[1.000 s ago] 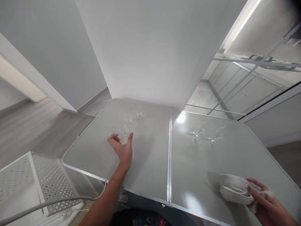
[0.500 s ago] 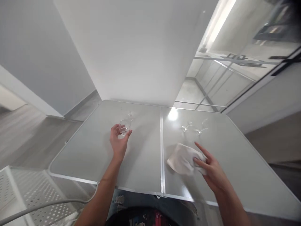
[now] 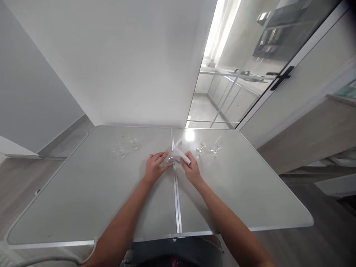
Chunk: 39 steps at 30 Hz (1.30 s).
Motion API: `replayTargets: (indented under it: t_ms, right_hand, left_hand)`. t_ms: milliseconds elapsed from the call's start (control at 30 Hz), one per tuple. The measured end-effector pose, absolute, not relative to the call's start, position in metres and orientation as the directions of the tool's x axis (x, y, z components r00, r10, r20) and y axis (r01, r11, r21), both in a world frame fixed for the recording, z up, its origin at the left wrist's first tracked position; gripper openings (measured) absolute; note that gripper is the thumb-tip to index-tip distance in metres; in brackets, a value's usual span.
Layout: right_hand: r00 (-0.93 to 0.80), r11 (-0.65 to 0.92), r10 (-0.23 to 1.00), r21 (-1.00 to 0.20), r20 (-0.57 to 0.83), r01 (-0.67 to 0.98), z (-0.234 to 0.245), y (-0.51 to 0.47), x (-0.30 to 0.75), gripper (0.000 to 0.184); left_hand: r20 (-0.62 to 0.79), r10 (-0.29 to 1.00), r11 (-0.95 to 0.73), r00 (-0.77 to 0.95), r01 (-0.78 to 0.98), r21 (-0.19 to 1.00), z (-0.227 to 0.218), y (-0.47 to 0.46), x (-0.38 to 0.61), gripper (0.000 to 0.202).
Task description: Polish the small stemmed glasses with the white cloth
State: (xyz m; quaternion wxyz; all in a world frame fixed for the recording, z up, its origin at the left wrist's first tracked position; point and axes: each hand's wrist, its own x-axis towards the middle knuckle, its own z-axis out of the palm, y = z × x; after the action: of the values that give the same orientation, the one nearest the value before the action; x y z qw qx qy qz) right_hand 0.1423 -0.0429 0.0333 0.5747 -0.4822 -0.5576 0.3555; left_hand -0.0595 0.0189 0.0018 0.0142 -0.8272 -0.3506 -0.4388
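Over the table's centre seam, my left hand (image 3: 157, 167) curls its fingers around a clear drinking glass (image 3: 169, 159), whose outline is faint. My right hand (image 3: 191, 170) grips a bunched white cloth (image 3: 178, 152) and presses it against that glass. The cloth covers part of the glass. To the left stand two clear stemmed glasses, one nearer (image 3: 121, 154) and one farther back (image 3: 134, 143). Right of my hands are two more stemmed glasses, one close by (image 3: 200, 149) and another beyond it (image 3: 215, 150).
The pale table (image 3: 236, 193) has a metal rim and a metal seam (image 3: 177, 207) down its middle. A white wall (image 3: 133, 74) rises behind it. At the right back are a glazed panel and a door with a black handle (image 3: 282, 78). A cable (image 3: 89, 256) hangs at the near left.
My left hand has let go of a glass on the left side and now holds one at the centre. My right hand has brought the cloth to it. The view has turned right.
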Motion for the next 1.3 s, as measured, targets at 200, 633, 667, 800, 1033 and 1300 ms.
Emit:
replayTargets:
  t_ms: [200,633,667,800,1033,1300]
  right_hand:
    - [-0.226,0.246,0.944,-0.969,0.241,-0.006,0.028,-0.051,0.145,0.066]
    - [-0.336,0.499,0.848,-0.832,0.409,0.245,0.029,-0.048,0.175,0.058]
    - [-0.311,0.46,0.868,-0.863,0.388,0.207,0.029,-0.049,0.175,0.059]
    - [-0.166,0.398,0.912,-0.908,0.376,0.132,0.031,-0.051,0.176,0.062]
    - [-0.215,0.326,0.935,-0.922,0.282,0.21,0.039,-0.046,0.183,0.055]
    - [-0.307,0.471,0.86,-0.865,0.407,0.173,0.029,-0.046,0.182,0.069]
  left_hand:
    - [0.697,0.487,-0.813,0.527,0.565,0.14,0.013,0.013,-0.057,0.035]
    - [0.492,0.667,-0.725,0.559,0.64,0.254,0.009,0.004,-0.054,0.066]
    - [0.511,0.661,-0.725,0.55,0.645,0.242,0.009,0.003,-0.052,0.065]
    - [0.581,0.6,-0.732,0.55,0.671,0.12,0.009,0.0,-0.042,0.055]
    - [0.535,0.604,-0.778,0.59,0.583,0.236,0.008,0.004,-0.048,0.041]
    - [0.151,0.83,-0.345,0.537,0.281,0.895,0.023,-0.003,-0.052,0.06]
